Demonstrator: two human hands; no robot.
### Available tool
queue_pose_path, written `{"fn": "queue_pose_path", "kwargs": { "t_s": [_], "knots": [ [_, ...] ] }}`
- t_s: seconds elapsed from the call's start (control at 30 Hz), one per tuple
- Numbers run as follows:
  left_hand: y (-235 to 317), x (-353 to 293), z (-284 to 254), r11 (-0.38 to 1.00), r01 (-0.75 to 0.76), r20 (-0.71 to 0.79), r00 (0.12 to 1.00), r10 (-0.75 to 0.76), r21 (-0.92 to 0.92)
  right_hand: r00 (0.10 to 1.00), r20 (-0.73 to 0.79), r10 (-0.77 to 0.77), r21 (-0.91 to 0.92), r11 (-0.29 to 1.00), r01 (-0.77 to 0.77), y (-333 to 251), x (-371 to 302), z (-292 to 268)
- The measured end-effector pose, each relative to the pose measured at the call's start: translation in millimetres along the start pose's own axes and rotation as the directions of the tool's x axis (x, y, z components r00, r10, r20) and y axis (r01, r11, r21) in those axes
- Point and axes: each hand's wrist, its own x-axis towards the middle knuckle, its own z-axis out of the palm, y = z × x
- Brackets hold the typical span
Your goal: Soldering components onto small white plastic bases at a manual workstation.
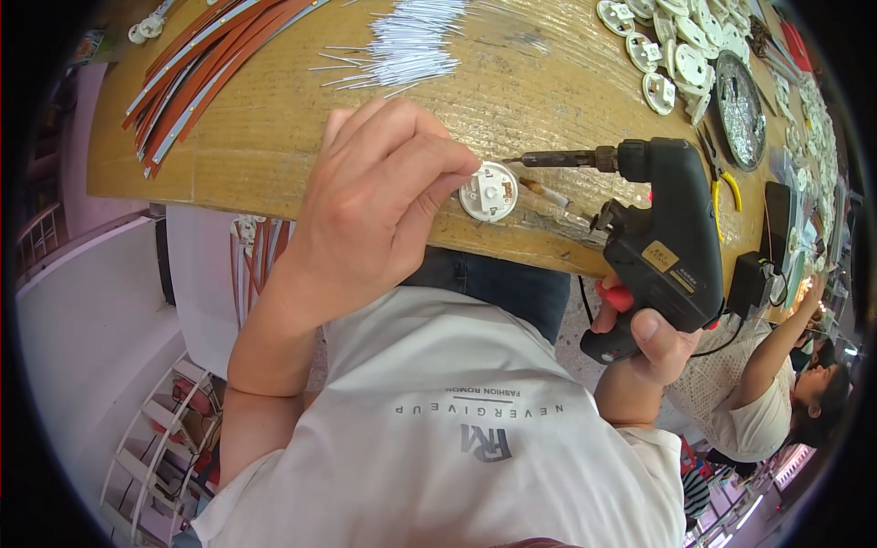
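A small white round plastic part (491,193) lies near the front edge of the wooden table. My left hand (370,196) is closed in a pinch, thumb and forefinger together at the part's upper left rim; whatever sits between the fingertips is too small to make out. In my right hand (660,342) is a black soldering gun (665,233) with a red trigger, held by its handle. Its thin metal tip points left and reaches the upper edge of the white part, close to my left fingertips. Below the barrel, a slim brown and white piece (546,193) points toward the part.
Thin white wires (416,46) lie heaped at the back. Orange and white strips (196,78) are bundled at the left. More white round parts (690,64), a dark round dish (738,110) and yellow-handled pliers (717,187) occupy the right. A co-worker (754,397) sits at the far right.
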Motion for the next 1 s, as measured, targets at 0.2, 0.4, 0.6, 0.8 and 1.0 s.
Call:
{"fn": "queue_pose_path", "kwargs": {
  "t_s": [0.2,0.4,0.6,0.8,1.0],
  "knots": [
    [1,-1,2,1.000,-0.007,0.002,1.000,0.007,0.006,1.000,0.012,-0.029,0.002,1.000,0.029,3,3,1],
    [1,0,0,1.000,-0.011,0.022,1.000,0.011,0.007,1.000,-0.011,-0.026,0.016,1.000,0.026,2,3,4],
    [6,-4,-9,0.992,0.023,0.011,1.000,-0.025,0.123,1.000,0.012,-0.010,-0.061,0.998,0.011,5,2,7],
    [14,-8,-22,0.979,0.117,0.063,0.990,-0.129,0.166,0.976,0.167,0.137,0.085,0.985,-0.153,-12,9,47],
    [15,-8,-18,0.982,0.183,0.024,0.983,-0.184,0.037,0.944,0.318,0.087,0.081,0.990,-0.118,-5,23,62]
  ]
}}
